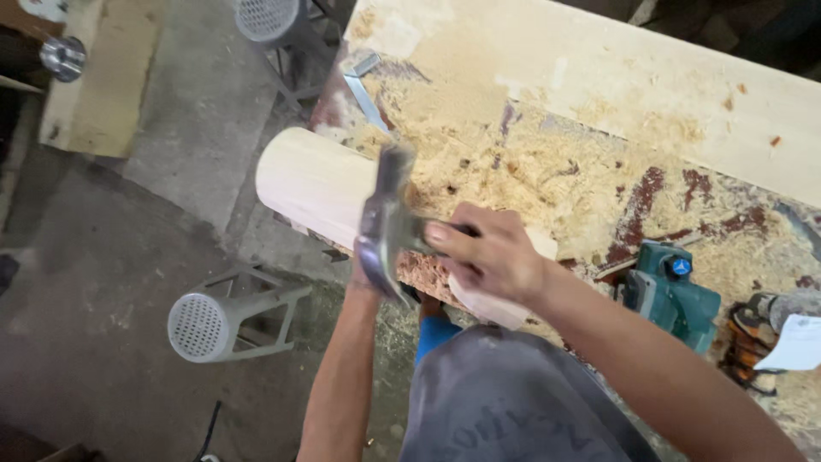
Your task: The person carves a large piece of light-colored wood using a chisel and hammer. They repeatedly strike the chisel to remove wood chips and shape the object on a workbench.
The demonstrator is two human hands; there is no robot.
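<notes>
Gripping the dark handle of a steel claw hammer (385, 227), the right hand (487, 252) is curled shut around it, fingers wrapped over the top and thumb toward the head. The hammer's grey metal head is blurred, raised just above a pale, smooth, round wooden cylinder (321, 184) that lies on its side at the near-left edge of the sawdust-covered tabletop (547, 162), one flat end jutting out past the edge over the floor.

The left hand (368, 274) comes up from below, at the underside of the cylinder beside the hammer head — it is mostly hidden behind the head, so I cannot tell whether its fingers are closed or apart, nor exactly what it touches. A second pale curved piece of wood (492, 304) shows just under the right hand.

On the tabletop, thick drifts of tan shavings cover a worn surface with dark red patches. A long pale wooden plank (650, 85) runs along the far side. A thin flat metal blade (366, 98) lies near the far-left corner, well apart from the hands. To the right sit a green electric hand planer (671, 295) and, beyond it, an orange-and-black power tool (757, 334) with a white paper tag (800, 342) partly over it.

On the grey concrete floor (128, 257) below stands a grey metal stool with a perforated round seat (227, 316), tipped toward the camera; another one (269, 17) shows at the top edge.
</notes>
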